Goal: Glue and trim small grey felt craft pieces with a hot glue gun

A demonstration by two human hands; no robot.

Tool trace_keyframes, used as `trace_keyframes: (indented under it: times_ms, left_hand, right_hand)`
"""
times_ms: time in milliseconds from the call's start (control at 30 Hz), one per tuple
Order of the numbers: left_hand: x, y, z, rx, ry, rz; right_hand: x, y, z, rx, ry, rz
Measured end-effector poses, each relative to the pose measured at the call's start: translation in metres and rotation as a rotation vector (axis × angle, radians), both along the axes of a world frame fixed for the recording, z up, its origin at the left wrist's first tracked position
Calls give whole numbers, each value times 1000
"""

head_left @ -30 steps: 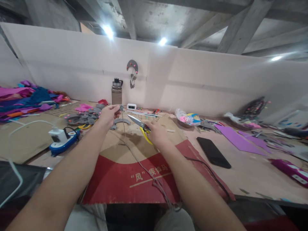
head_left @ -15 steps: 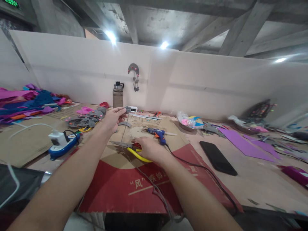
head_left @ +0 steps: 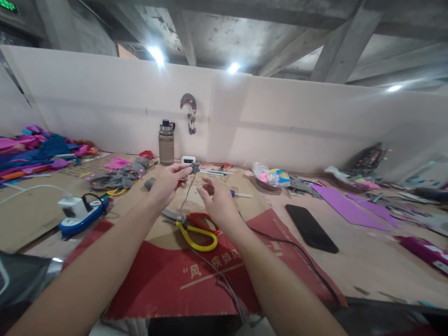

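My left hand (head_left: 168, 184) is raised over the cardboard and pinches a small grey felt flower (head_left: 194, 167), from which a thin grey thread (head_left: 185, 198) hangs down. Just right of it, my right hand (head_left: 217, 201) hovers with loosely curled fingers and nothing in them. Below both hands, scissors with one yellow and one red handle (head_left: 194, 228) lie on the red and tan cardboard sheet (head_left: 147, 275). A blue glue gun is mostly hidden behind my right hand; only its white glue stick (head_left: 242, 194) and black cord (head_left: 290, 247) show.
A blue and white power strip (head_left: 79, 212) sits at the left. Grey felt pieces (head_left: 117, 176) and coloured felt (head_left: 38, 151) lie further left. A water bottle (head_left: 166, 143) stands by the white wall. A black phone (head_left: 311, 228) and purple sheets (head_left: 345, 205) are at the right.
My right hand has let go of the scissors, which now lie on the cardboard, and has risen toward the felt flower. My left hand has kept hold of the flower and thread.
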State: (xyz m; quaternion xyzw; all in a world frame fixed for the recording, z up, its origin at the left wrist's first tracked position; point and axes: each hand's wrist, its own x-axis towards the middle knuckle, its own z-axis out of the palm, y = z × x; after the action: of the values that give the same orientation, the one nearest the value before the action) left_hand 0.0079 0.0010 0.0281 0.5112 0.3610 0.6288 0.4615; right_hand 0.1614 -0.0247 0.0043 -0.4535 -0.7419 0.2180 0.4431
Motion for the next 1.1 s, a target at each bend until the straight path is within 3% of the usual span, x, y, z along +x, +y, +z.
trace_keyframes:
  times_ms: [67, 133, 267, 467, 667, 833, 967, 1100]
  left_hand:
    - [7, -4, -1, 21, 32, -18]
    - [12, -8, -2, 25, 54, -35]
    - [18, -11, -3, -19, 39, -33]
    - [16, -9, -4, -34, -50, -73]
    - [16, -8, -5, -35, -44, -42]
    - [14, -6, -5, -61, -70, 40]
    - [9, -3, -5, -43, -46, 81]
    - [2, 0, -5, -33, -51, 88]
  right_hand:
    - [-1, 8, -3, -62, 214, 43]
    - [-3, 13, -8, -128, 294, 142]
    - [-8, 13, -16, -115, 178, 250]
    - [-11, 2, -12, 62, -55, 310]
    - [-7, 9, -17, -72, 80, 278]
    - [-6, 14, -21, -84, 84, 280]
    - [4, 12, -8, -47, -41, 299]
    - [21, 5, 8, -91, -431, 344]
